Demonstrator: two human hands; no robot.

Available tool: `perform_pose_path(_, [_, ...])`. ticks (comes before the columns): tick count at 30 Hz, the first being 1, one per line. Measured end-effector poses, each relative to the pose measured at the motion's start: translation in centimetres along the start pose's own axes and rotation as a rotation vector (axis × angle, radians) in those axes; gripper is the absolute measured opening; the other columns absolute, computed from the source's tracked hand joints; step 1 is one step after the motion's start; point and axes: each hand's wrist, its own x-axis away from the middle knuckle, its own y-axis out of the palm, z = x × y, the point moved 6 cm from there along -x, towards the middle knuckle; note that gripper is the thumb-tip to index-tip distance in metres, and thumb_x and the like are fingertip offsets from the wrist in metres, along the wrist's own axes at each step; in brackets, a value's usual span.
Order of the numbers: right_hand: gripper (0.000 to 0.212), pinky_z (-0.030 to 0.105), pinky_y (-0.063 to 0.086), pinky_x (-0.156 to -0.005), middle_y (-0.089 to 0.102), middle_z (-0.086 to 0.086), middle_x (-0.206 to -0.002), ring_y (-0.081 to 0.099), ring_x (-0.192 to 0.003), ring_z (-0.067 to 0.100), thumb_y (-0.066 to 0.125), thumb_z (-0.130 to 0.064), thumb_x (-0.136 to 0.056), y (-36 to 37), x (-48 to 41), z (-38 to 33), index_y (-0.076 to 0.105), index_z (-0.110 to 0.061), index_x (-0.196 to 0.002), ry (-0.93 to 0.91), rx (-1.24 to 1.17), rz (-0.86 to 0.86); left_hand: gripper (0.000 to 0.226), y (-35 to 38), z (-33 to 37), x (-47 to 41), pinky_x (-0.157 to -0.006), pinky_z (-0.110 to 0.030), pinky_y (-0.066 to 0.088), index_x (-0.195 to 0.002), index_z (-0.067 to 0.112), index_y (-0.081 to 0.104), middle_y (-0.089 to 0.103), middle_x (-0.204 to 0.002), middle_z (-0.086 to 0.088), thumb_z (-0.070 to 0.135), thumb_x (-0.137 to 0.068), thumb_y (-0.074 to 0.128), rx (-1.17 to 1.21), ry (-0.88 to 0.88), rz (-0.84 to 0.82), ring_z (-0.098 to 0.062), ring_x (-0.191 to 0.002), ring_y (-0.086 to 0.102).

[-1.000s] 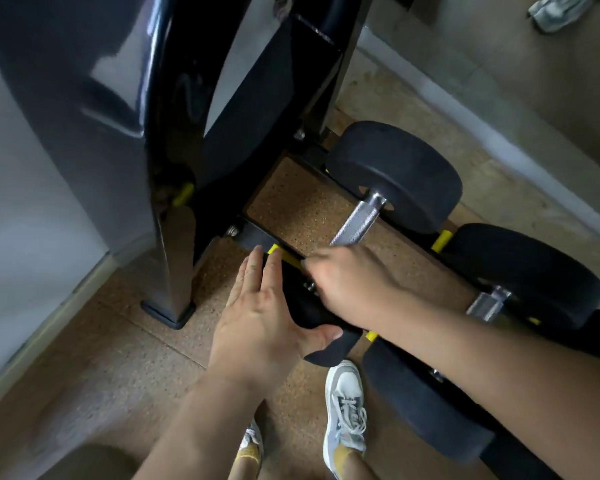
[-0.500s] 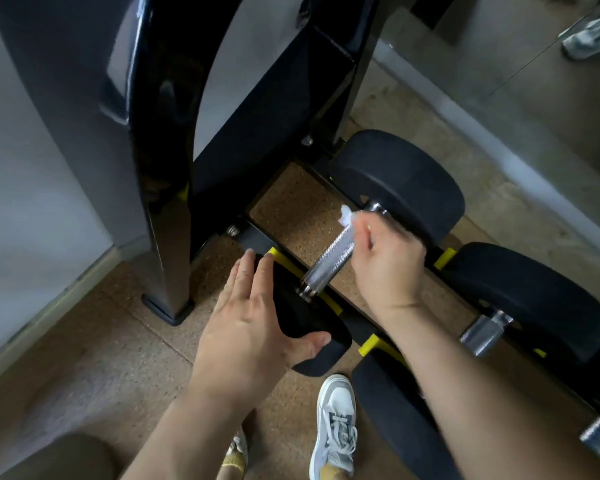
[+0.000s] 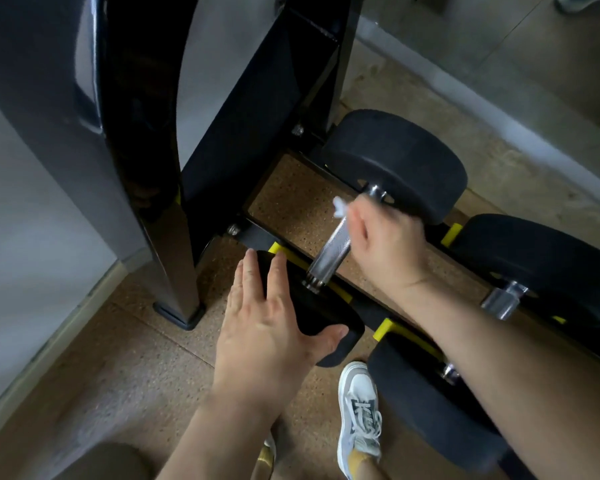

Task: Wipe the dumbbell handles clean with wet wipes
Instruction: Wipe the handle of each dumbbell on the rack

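Steel, knurled and rigid, makes up the dumbbell handle (image 3: 331, 252), so it should give a sure, non-slip surface and take firm rubbing without harm. The dumbbell as a whole looks heavy, judging by its thick black ends, and is better steadied on the rack (image 3: 253, 233) than lifted. The wet wipe (image 3: 340, 206) is soft and limp; it needs to be bunched against the bar to do any work. The right hand (image 3: 385, 244) has its fingers curled round the far part of the handle, close to the far head (image 3: 395, 164), with a white corner of the wipe poking out beyond the knuckles. How much of the wipe lies between palm and bar is hidden. The bare stretch of handle runs from that grip toward the near head (image 3: 317, 317). There the left hand (image 3: 267, 327) rests flat, fingers straight and thumb along the lower edge, bracing the weight. A second dumbbell (image 3: 503, 301) sits just beside it on the rack, not touched by either hand.
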Motion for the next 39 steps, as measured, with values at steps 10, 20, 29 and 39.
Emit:
perform_pose_path(10, [0.027, 0.025, 0.035, -0.040, 0.057, 0.006, -0.056, 0.057, -0.045, 0.029, 0.046, -0.021, -0.099, -0.1, 1.3, 1.3, 0.056, -0.005, -0.080, 0.257, -0.125, 0.075, 0.117, -0.3, 0.0, 0.0, -0.116, -0.023, -0.006, -0.153, 0.024, -0.007, -0.015, -0.161, -0.003, 0.084, -0.062, 0.034, -0.031, 0.026, 0.004, -0.015, -0.148, -0.012])
perform_pose_path(20, [0.013, 0.005, 0.040, -0.060, 0.062, -0.003, -0.091, 0.056, -0.076, 0.000, 0.063, -0.014, -0.092, -0.3, 3.6, 2.0, 0.062, -0.026, -0.090, 0.697, -0.433, -0.066, 0.117, -0.5, 0.1, -0.1, -0.112, -0.021, -0.005, -0.154, 0.021, -0.003, -0.009, -0.162, -0.006, 0.084, -0.064, 0.039, -0.050, 0.026, 0.001, -0.017, -0.149, -0.006])
perform_pose_path(29, [0.016, 0.023, 0.050, -0.062, 0.068, -0.008, -0.063, 0.064, -0.061, 0.010, 0.083, -0.029, -0.073, 2.6, 7.0, -1.3, 0.071, -0.019, -0.071, 0.820, -0.564, -0.460, 0.110, -0.5, 0.1, -0.1, -0.118, -0.027, 0.000, -0.154, 0.020, -0.001, -0.008, -0.162, -0.010, 0.075, -0.075, 0.053, -0.071, 0.054, -0.105, -0.021, -0.149, -0.006])
perform_pose_path(39, [0.013, 0.028, 0.051, -0.066, 0.070, -0.004, -0.074, 0.065, -0.072, 0.012, 0.072, -0.010, -0.081, 1.2, 8.3, -1.1, 0.066, -0.021, -0.079, 0.886, -0.640, -0.384, 0.029, -2.3, 4.2, -2.8, -0.081, -0.031, 0.052, -0.105, 0.031, 0.069, 0.064, -0.106, 0.008, 0.024, -0.087, 0.047, -0.093, 0.439, -0.009, -0.017, -0.100, 0.060])
